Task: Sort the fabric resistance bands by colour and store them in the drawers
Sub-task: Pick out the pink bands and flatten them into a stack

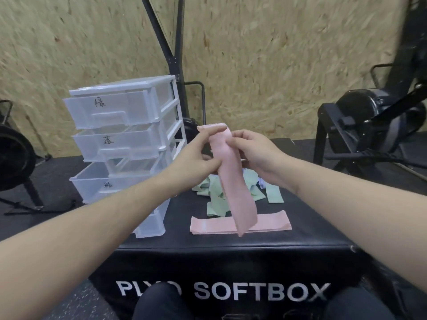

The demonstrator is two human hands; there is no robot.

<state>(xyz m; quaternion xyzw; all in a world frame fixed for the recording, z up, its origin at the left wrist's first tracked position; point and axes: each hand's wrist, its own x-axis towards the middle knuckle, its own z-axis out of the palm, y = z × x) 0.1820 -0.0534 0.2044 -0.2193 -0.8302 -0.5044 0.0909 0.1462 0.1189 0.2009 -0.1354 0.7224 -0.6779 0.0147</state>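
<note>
Band [231, 181] upright, lower end hanging

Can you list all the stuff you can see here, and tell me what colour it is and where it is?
drawer unit: one, clear white plastic, left on the box; third drawer pulled out furthest
held pink band: one, pink, hanging from both hands
flat pink band: one, pink, lying flat near the box's front edge
green bands: a heap, count unclear, pale green, behind the flat pink band
soft box: one, black with white letters, under everything
gym equipment: black, right background
left hand: grips the held pink band
right hand: grips the held pink band
</note>
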